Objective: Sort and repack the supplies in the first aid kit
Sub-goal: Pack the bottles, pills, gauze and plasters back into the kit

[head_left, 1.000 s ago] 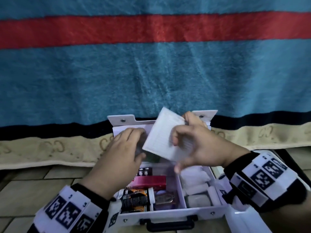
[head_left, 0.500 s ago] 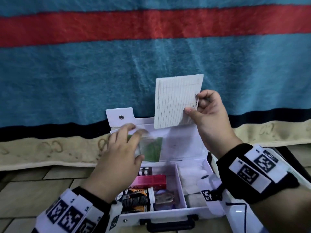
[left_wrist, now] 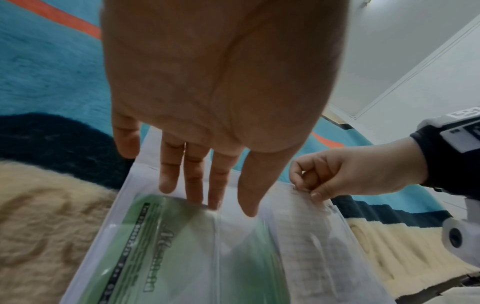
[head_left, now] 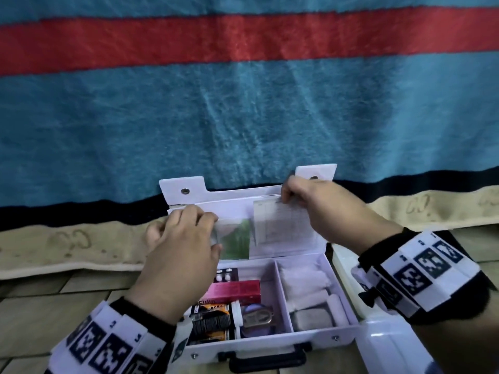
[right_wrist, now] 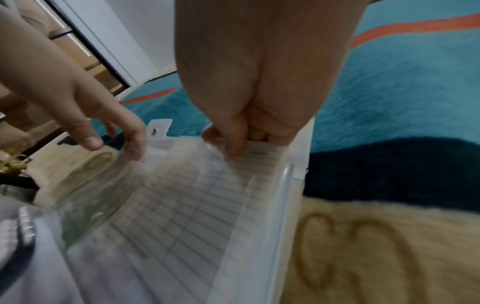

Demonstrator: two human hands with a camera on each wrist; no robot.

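Note:
The white first aid kit (head_left: 270, 344) stands open on the floor with its lid (head_left: 235, 195) upright. A clear pocket on the lid holds a green leaflet (head_left: 237, 238) (left_wrist: 145, 246) and a lined white card (head_left: 280, 228) (right_wrist: 194, 205). My right hand (head_left: 291, 195) (right_wrist: 233, 142) pinches the card's top edge, and most of the card sits inside the pocket. My left hand (head_left: 199, 225) (left_wrist: 221, 195) lies with straight fingers on the pocket's upper edge, left of the card.
The kit's left compartment holds a pink box (head_left: 235, 288), a pill blister (head_left: 225, 275) and a black-orange pack (head_left: 210, 322). White gauze rolls (head_left: 305, 282) fill the right one. Another white case (head_left: 383, 344) lies at the right. A blue-red blanket (head_left: 243, 103) hangs behind.
My right hand raised the lined card above the lid, then brought it down into the lid's clear pocket. My left hand stayed at the pocket's edge.

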